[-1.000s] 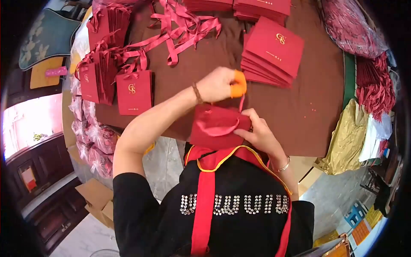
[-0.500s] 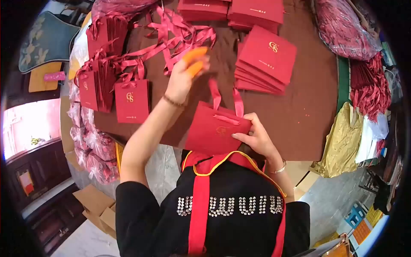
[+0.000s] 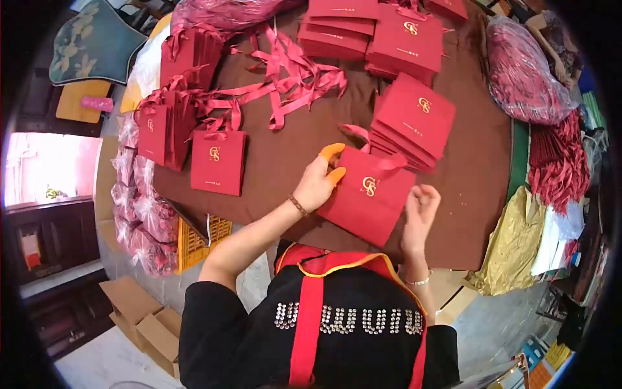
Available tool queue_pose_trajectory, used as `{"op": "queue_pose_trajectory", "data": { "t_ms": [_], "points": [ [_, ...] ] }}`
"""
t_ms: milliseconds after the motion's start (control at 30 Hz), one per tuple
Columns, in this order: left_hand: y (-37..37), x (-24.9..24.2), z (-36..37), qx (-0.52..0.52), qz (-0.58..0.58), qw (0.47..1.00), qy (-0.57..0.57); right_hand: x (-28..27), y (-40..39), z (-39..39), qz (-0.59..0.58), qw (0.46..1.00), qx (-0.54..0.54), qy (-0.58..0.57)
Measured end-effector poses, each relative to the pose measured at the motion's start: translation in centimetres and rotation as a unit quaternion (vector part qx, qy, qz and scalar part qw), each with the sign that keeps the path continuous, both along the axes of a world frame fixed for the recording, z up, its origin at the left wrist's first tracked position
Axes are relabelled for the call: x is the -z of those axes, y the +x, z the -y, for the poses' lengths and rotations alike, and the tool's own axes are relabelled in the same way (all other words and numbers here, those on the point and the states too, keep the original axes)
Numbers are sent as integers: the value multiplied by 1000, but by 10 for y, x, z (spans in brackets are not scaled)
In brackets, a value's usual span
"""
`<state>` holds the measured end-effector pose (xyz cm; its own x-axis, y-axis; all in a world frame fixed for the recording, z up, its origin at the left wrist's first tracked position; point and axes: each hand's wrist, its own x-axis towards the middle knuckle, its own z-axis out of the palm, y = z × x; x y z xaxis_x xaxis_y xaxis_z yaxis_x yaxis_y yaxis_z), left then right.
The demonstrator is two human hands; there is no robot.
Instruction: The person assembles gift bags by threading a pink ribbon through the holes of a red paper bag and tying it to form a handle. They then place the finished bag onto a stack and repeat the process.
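My left hand (image 3: 317,183), with orange finger covers on the thumb and a finger, pinches the upper left corner of a red paper gift bag (image 3: 363,201). The bag's gold emblem faces up and its ribbon handle (image 3: 387,165) flops over the top edge. Beside the bag's right edge, my right hand (image 3: 421,211) has loosely curled fingers with nothing visible in them. Just beyond the bag lies a stack of flat red bags (image 3: 414,117). Loose red ribbons (image 3: 291,78) are heaped further back on the brown tablecloth (image 3: 272,162).
Bags with ribbon handles (image 3: 217,162) stand at the table's left. More red stacks (image 3: 340,29) lie at the back. A plastic-wrapped bundle (image 3: 525,71) and gold wrapping (image 3: 512,246) line the right edge. Cardboard boxes (image 3: 139,311) sit on the floor at left.
My left hand has come down from the ribbon heap and grips the bag's corner. The bag has shifted right and lies more open to view. My right hand has released its edge.
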<state>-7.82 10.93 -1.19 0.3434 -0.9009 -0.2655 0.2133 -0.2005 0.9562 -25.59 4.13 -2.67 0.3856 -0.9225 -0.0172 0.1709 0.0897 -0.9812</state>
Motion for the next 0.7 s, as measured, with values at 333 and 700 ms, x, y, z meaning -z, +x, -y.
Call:
{"op": "queue_pose_trajectory", "data": {
  "t_ms": [333,700],
  "points": [
    [67,-21,-7,-62,702,708,43,-9,-23,0,-69,997,-14,14],
    [90,-21,-43,-125,184,975,24,-27,1,-10,-22,974,-181,132]
  ]
}}
